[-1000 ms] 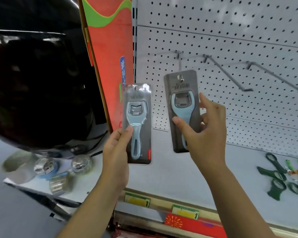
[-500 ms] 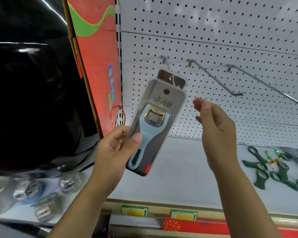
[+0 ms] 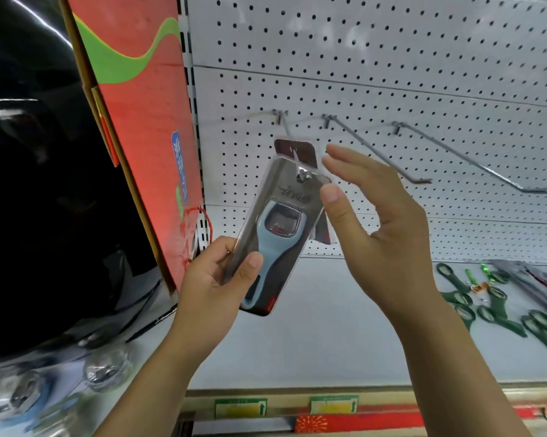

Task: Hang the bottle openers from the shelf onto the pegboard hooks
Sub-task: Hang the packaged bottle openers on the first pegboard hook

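My left hand [image 3: 215, 285] grips the lower end of a packaged light-blue bottle opener [image 3: 278, 228], tilted to the right. Its hanging hole sits at the tip of the leftmost pegboard hook [image 3: 286, 127]. Behind it, another packaged opener [image 3: 294, 149] hangs on that same hook, mostly hidden. My right hand [image 3: 376, 222] hovers at the pack's upper right corner; its thumb touches the pack's edge and its fingers are straight.
Two bare long hooks [image 3: 379, 149] [image 3: 473, 159] stick out of the white pegboard [image 3: 392, 58] to the right. Green-handled openers [image 3: 499, 307] lie on the shelf [image 3: 328, 335] at right. A red carton [image 3: 139, 121] and a black appliance [image 3: 45, 200] stand at left.
My right hand let go of the opener it hung on the leftmost hook and came back. My left hand raised the second opener up to that hook's tip.
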Action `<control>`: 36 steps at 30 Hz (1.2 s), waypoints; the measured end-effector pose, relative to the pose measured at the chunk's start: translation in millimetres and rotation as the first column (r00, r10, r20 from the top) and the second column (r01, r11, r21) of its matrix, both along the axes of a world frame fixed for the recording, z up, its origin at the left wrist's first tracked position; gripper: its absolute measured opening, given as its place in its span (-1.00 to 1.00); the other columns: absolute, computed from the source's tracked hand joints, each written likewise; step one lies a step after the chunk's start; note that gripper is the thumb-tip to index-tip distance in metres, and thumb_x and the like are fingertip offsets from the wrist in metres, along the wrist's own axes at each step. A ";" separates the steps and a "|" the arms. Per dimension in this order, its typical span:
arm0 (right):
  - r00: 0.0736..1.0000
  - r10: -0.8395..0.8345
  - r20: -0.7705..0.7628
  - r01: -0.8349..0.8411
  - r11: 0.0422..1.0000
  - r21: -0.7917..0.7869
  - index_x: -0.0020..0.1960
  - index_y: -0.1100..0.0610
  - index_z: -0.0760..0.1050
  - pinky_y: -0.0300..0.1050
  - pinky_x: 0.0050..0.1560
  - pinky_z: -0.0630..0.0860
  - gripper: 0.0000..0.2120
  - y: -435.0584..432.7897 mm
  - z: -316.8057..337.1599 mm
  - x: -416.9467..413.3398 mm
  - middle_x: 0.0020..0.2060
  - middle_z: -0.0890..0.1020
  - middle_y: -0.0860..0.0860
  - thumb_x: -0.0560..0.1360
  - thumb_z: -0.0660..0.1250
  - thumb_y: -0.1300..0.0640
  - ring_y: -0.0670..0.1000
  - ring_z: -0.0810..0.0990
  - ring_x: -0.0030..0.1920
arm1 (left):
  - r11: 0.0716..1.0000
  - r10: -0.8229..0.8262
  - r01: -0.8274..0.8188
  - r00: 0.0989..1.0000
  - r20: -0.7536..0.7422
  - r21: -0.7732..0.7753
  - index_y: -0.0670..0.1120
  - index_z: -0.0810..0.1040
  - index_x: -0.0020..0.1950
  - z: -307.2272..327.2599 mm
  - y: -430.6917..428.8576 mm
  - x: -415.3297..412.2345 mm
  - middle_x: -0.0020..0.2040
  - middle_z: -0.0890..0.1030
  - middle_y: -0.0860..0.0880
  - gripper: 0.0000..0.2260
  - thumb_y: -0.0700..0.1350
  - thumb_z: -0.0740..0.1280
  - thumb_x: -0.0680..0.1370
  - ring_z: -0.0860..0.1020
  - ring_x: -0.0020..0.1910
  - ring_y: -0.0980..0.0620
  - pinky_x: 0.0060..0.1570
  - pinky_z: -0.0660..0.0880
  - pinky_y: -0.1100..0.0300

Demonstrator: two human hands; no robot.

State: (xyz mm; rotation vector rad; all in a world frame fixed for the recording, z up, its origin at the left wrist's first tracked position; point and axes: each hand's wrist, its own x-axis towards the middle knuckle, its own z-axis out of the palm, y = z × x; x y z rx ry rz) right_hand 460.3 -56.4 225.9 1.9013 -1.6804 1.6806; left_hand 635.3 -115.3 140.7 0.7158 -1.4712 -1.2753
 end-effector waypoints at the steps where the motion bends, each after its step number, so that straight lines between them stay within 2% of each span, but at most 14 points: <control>1: 1.000 0.001 -0.015 -0.002 1.000 -0.007 0.29 0.09 0.59 -0.24 0.38 0.36 -0.71 -1.8 -0.7 0.2 0.30 0.58 -0.08 0.60 0.32 0.05 -0.11 0.48 0.38 | 1.000 0.006 -0.006 1.000 0.003 0.008 0.10 0.59 -0.16 0.3 -1.6 0.4 -0.29 0.62 0.13 -0.94 0.04 0.37 0.49 0.56 -0.31 0.20 -0.31 0.48 0.34; 4: 0.999 0.005 -0.040 -0.005 1.000 -0.014 0.22 0.11 0.63 -0.15 0.39 0.40 -0.77 -7.7 -3.5 0.4 0.27 0.61 -0.06 0.59 0.37 0.11 -0.07 0.51 0.37 | 0.999 0.039 -0.040 0.998 0.046 0.011 -0.01 0.59 -0.08 0.6 -13.6 -2.1 -0.26 0.64 0.07 -0.82 0.09 0.38 0.49 0.58 -0.26 0.12 -0.27 0.51 0.21; 7: 1.000 0.019 -0.020 -0.019 1.000 0.004 0.21 0.12 0.63 -0.17 0.41 0.39 -0.78 -9.2 -5.1 2.6 0.23 0.64 -0.08 0.59 0.39 0.13 -0.11 0.50 0.39 | 0.994 0.101 -0.105 0.991 0.086 0.041 -0.03 0.61 -0.05 3.1 -33.0 -9.3 -0.22 0.69 0.02 -0.83 0.07 0.40 0.53 0.62 -0.22 0.08 -0.19 0.56 0.06; 11: 0.998 0.027 0.056 -0.031 0.996 0.079 0.22 0.05 0.62 -0.40 0.32 0.35 -0.75 -5.9 -3.1 8.1 0.18 0.66 -0.16 0.57 0.38 0.05 -0.26 0.53 0.31 | 0.984 0.159 -0.167 0.979 0.127 0.056 -0.16 0.57 -0.10 6.2 -68.8 -22.5 -0.25 0.64 -0.16 -0.76 0.02 0.42 0.57 0.54 -0.27 0.05 -0.22 0.46 0.10; 14: 0.999 0.001 0.041 -0.005 0.993 0.117 0.24 -0.01 0.60 -0.52 0.22 0.31 -0.75 -4.0 -1.8 10.6 0.13 0.65 -0.26 0.57 0.37 0.03 -0.37 0.53 0.23 | 0.978 0.178 -0.189 0.978 0.113 0.094 -0.25 0.50 -0.19 9.6 -91.8 -36.8 -0.32 0.47 -0.13 -0.61 0.07 0.44 0.54 0.39 -0.35 0.05 -0.30 0.32 0.18; 16: 1.000 -0.016 0.025 0.013 0.991 0.134 0.25 -0.02 0.59 -0.52 0.19 0.32 -0.74 -3.6 -1.2 11.2 0.12 0.65 -0.26 0.57 0.38 0.01 -0.34 0.55 0.21 | 0.966 0.219 -0.236 0.964 0.152 0.104 -0.16 0.47 -0.27 11.4 -106.5 -47.4 -0.36 0.39 -0.09 -0.63 0.08 0.44 0.53 0.31 -0.44 0.09 -0.44 0.27 0.29; 18: 0.999 -0.034 0.010 0.032 0.989 0.146 0.27 -0.02 0.59 -0.49 0.20 0.35 -0.72 -3.4 -0.9 11.5 0.12 0.67 -0.22 0.58 0.38 -0.02 -0.27 0.58 0.19 | 0.953 0.209 -0.239 0.964 0.165 0.187 -0.04 0.45 -0.38 12.7 -122.2 -56.8 -0.38 0.48 -0.08 -0.61 0.16 0.46 0.49 0.42 -0.42 0.07 -0.39 0.38 0.29; 20: 0.999 -0.044 0.018 0.041 0.988 0.149 0.26 -0.02 0.60 -0.43 0.23 0.38 -0.73 -3.9 -0.2 12.4 0.11 0.68 -0.20 0.58 0.37 -0.02 -0.23 0.59 0.19 | 0.929 0.202 -0.244 0.964 0.172 0.278 -0.02 0.51 -0.43 12.8 -139.3 -64.4 -0.29 0.65 -0.14 -0.59 0.24 0.48 0.40 0.62 -0.29 -0.11 -0.17 0.60 0.09; 22: 0.999 -0.045 0.030 0.040 0.988 0.146 0.24 -0.02 0.62 -0.43 0.24 0.39 -0.75 -3.8 1.8 13.9 0.09 0.68 -0.22 0.58 0.37 -0.01 -0.27 0.58 0.19 | 0.899 0.201 -0.256 0.962 0.185 0.354 -0.13 0.62 -0.26 13.1 -152.6 -71.6 -0.15 0.72 -0.20 -0.56 0.26 0.51 0.37 0.71 -0.13 -0.20 -0.06 0.67 -0.05; 24: 0.999 -0.049 0.025 0.045 0.988 0.148 0.23 -0.02 0.62 -0.47 0.23 0.37 -0.76 -3.2 4.4 15.0 0.07 0.67 -0.25 0.58 0.38 0.00 -0.33 0.57 0.18 | 0.877 0.177 -0.222 0.974 0.144 0.426 -0.24 0.64 -0.06 15.5 -160.9 -78.7 -0.07 0.72 -0.19 -0.46 0.25 0.53 0.37 0.72 -0.08 -0.16 -0.18 0.68 0.03; 27: 0.998 -0.059 0.013 0.055 0.984 0.172 0.22 -0.04 0.62 -0.50 0.23 0.35 -0.77 -1.8 7.5 15.4 0.07 0.66 -0.29 0.58 0.38 -0.02 -0.36 0.55 0.19 | 0.840 0.146 -0.178 0.984 0.102 0.512 -0.19 0.60 0.09 13.0 -171.3 -84.4 0.03 0.69 -0.13 -0.36 0.30 0.54 0.30 0.70 -0.04 -0.09 -0.38 0.64 0.16; 29: 0.998 -0.061 0.001 0.060 0.981 0.183 0.22 -0.06 0.61 -0.52 0.22 0.33 -0.76 -0.2 8.7 15.4 0.08 0.65 -0.30 0.57 0.37 -0.04 -0.36 0.54 0.20 | 0.843 0.143 -0.201 0.978 0.152 0.499 -0.17 0.58 0.11 10.5 -176.7 -85.9 0.04 0.67 -0.12 -0.32 0.34 0.52 0.28 0.69 -0.05 -0.09 -0.39 0.64 0.17; 32: 0.998 -0.059 -0.006 0.059 0.978 0.199 0.24 -0.10 0.60 -0.52 0.23 0.32 -0.74 2.4 9.1 15.5 0.11 0.65 -0.30 0.56 0.37 -0.07 -0.35 0.54 0.21 | 0.875 0.207 -0.303 0.939 0.273 0.377 -0.21 0.59 0.02 9.4 -180.7 -89.2 -0.05 0.67 -0.10 -0.41 0.32 0.46 0.37 0.69 -0.14 -0.08 -0.25 0.67 0.09; 36: 0.999 -0.051 0.010 0.048 0.976 0.213 0.28 -0.07 0.58 -0.49 0.27 0.34 -0.70 3.8 7.3 14.5 0.16 0.64 -0.29 0.57 0.38 -0.06 -0.34 0.53 0.24 | 0.890 0.280 -0.421 0.807 0.520 0.175 -0.24 0.59 -0.03 3.0 -184.4 -80.9 -0.05 0.67 -0.17 -0.54 0.20 0.39 0.51 0.60 -0.17 -0.15 -0.25 0.43 0.14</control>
